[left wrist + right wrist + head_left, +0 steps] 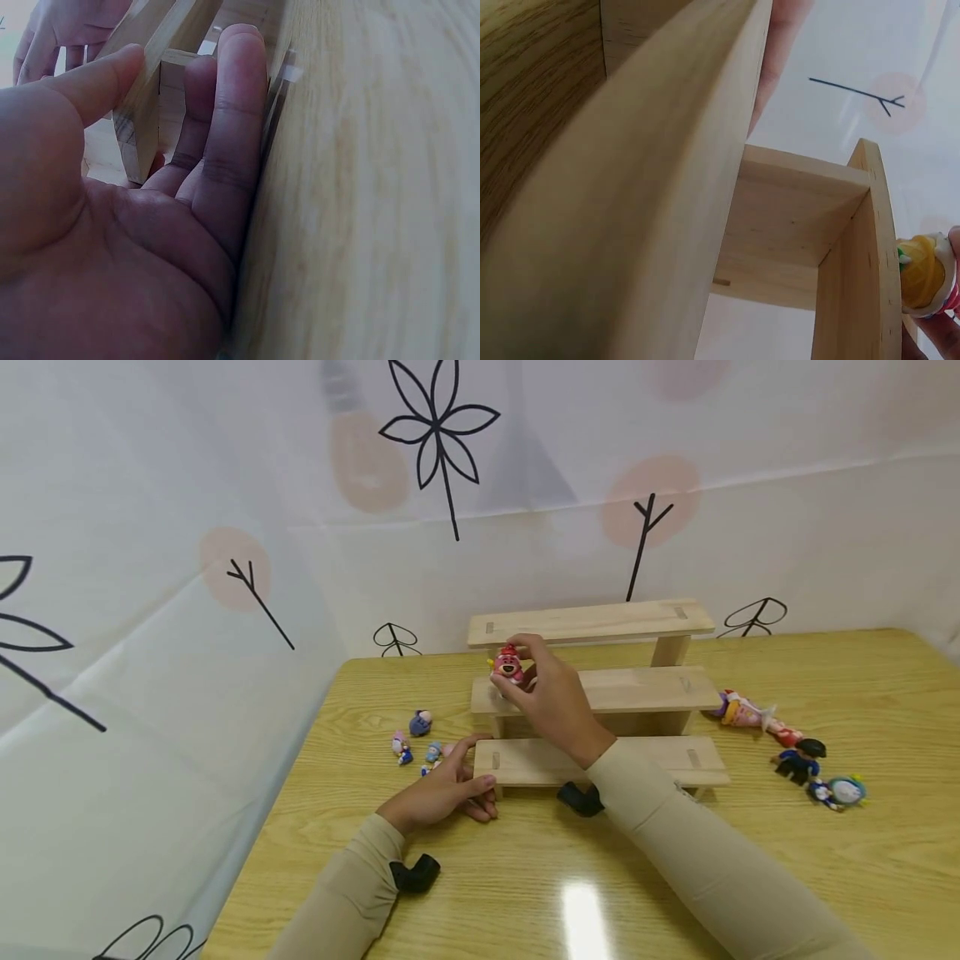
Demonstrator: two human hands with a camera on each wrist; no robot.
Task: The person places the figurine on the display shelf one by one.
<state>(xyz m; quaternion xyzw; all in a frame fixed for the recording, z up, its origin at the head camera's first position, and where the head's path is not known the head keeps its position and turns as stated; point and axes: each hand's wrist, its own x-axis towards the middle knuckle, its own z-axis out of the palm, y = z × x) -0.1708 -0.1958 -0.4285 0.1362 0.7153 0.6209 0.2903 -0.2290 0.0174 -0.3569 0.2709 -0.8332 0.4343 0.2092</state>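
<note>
The right hand [561, 697] pinches a pink figurine [507, 665] between thumb and fingers, at the left end of the middle tier of a wooden shelf [637, 690]. The thumb covers the figurine's lower part, so I cannot tell whether it touches the plank. In the right wrist view the figurine shows a yellow side, cut off by the frame edge, and a blurred plank fills much of the left.

The left hand [442, 789] grips the left end of the lowest plank, thumb against the front, other fingers partly hidden underneath. It also hides part of a group of small figures [421, 722] lying to the left. The right forearm's sleeve [675, 827] crosses the lowest plank, blocking some of the open bay beneath.

Right of the shelf, more toys [798, 760] lie on the table [480, 893], the farthest-left one partly behind the middle plank's end. Both sleeves run out of frame below.
</note>
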